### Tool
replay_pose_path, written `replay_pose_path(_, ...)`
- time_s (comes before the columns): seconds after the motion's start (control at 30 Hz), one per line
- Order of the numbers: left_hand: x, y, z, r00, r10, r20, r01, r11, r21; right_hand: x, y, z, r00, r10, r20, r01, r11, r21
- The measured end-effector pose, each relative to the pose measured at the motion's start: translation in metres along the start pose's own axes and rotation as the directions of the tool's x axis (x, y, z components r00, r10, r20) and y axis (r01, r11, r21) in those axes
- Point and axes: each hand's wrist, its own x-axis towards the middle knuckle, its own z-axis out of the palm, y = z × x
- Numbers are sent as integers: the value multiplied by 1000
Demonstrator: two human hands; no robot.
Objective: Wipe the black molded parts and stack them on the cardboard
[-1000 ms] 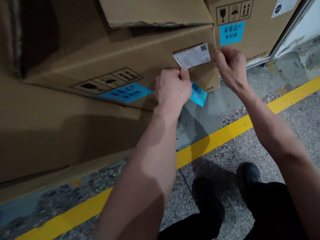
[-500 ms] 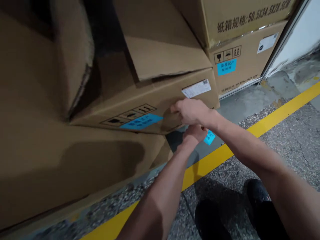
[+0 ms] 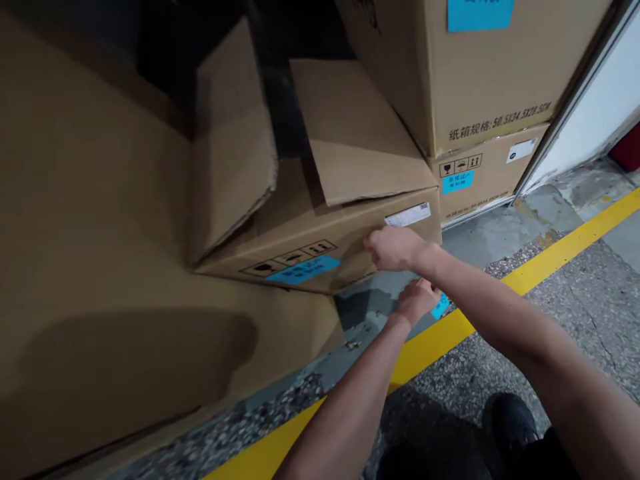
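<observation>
My left hand point(image 3: 416, 301) is closed low in front of a cardboard box, above the floor. From its far side sticks out a small blue paper label point(image 3: 441, 307) with black handwriting, partly hidden by the fingers. My right hand point(image 3: 395, 248) is higher, with curled fingers close to the front face of the open cardboard box point(image 3: 356, 250); whether it touches the box or grips something I cannot make out. That box's flaps stand up, and its front bears a blue label point(image 3: 306, 269), printed symbols and a white sticker point(image 3: 409, 214).
More cardboard boxes point(image 3: 480, 87) are stacked behind to the right, beside a metal frame edge. A large cardboard surface point(image 3: 125, 287) fills the left. Below, a yellow floor line point(image 3: 455, 328) crosses the speckled floor, and a dark shoe point(image 3: 510, 420) stands on it.
The view has shifted, so the boxes appear lower and further right. Both hands stay closed near the box front, and the small blue label has moved along with my left hand.
</observation>
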Motion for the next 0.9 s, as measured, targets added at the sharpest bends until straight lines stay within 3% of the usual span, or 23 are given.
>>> replay_pose_path(0.13,-2,-7,2,998,42,38,-41,999,-28,-9,21,-15,998,-7,55,8,1000,-25)
replay_pose_path(0.27,-2,-24,-3,996,-21,82,22,1000,-11,-31,57,-48,999,5,-42,0,993,116)
replay_pose_path(0.37,-1,-30,-7,997,-41,63,44,998,-39,-44,64,-57,985,131,-113,-114,984,138)
replay_pose_path(0.43,1,-29,-7,998,-27,58,30,998,-59,-46,55,-53,979,174,-103,-163,981,106)
replay_pose_path(0.53,6,-23,1,998,8,62,-3,997,-84,-40,36,-43,997,77,-31,-71,985,159)
replay_pose_path(0.6,9,-20,7,997,32,70,-26,995,-94,-35,32,-39,997,53,-50,-38,967,252)
replay_pose_path(0.73,13,-19,15,994,62,85,-52,991,-121,-30,38,-28,978,206,-33,-198,966,166)
replay_pose_path(0.83,17,-21,19,996,65,57,-54,982,-183,-18,43,-10,996,94,-11,-90,977,193)
replay_pose_path(0.9,21,-22,23,995,80,57,-65,971,-230,-5,50,2,995,40,-92,-15,965,261)
